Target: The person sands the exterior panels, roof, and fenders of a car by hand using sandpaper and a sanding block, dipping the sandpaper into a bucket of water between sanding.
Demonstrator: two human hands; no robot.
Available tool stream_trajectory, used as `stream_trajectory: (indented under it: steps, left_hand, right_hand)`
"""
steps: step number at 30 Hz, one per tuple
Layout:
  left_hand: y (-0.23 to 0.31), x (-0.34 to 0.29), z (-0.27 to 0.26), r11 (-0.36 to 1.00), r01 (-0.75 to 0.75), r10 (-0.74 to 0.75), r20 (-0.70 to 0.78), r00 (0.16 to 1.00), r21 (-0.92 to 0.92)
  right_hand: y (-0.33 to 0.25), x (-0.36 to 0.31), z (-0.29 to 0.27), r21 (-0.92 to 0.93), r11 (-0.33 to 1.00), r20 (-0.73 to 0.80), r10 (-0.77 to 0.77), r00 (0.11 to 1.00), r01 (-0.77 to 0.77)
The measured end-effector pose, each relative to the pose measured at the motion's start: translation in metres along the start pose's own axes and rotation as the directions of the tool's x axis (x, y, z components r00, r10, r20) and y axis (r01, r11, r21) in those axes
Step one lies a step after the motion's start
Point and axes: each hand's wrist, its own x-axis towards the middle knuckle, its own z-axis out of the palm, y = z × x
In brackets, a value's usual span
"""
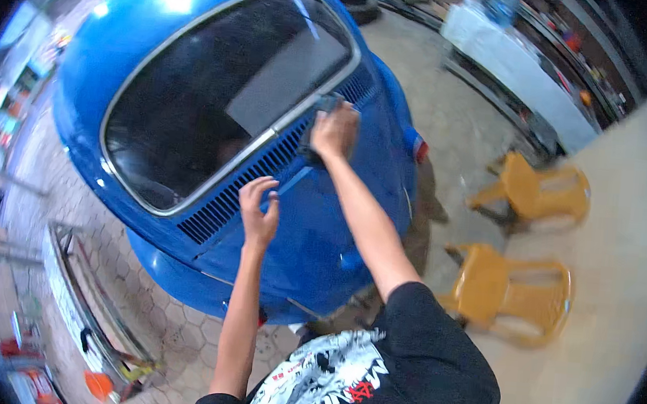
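Observation:
A blue car (pixel 321 232) with a rounded rear stands in front of me, its rear window (pixel 195 91) framed by a pale trim strip. Below the glass runs a row of dark vent slots (pixel 223 201). My right hand (pixel 335 132) is closed on a dark cloth (pixel 311 149), pressed to the bodywork by the slots; its fingers are somewhat blurred. Further left, my left hand (pixel 260 210) hovers over or near the engine lid with loosely bent fingers spread and nothing in them. Whether it touches the paint I cannot tell.
Two yellow plastic chairs (pixel 485 285) are at the right by a pale wall. Behind them is a workbench (pixel 519 73) with a white cover. A tyre (pixel 358 6) lies beyond the car. At the lower left, a long metal frame (pixel 80 296) rests on hexagonal paving.

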Motion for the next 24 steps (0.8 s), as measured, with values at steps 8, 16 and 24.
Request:
stream_trajectory:
  steps: [8, 16, 24]
  left_hand:
    - [0.039, 0.091, 0.161, 0.975, 0.003, 0.044, -0.209, 0.977, 0.223]
    - [0.034, 0.101, 0.192, 0.709, 0.114, -0.114, -0.047, 0.992, 0.696]
    - [0.030, 0.101, 0.202, 0.694, 0.168, -0.174, -0.063, 0.983, 0.700]
  right_hand:
    - [0.112, 0.111, 0.035, 0.171, 0.956, -0.348, -0.167, 0.922, 0.238]
    - [0.132, 0.183, 0.045, 0.243, 0.948, -0.362, -0.106, 0.926, 0.203]
    - [0.168, 0.162, 0.040, 0.167, 0.961, -0.162, -0.195, 0.967, 0.221]
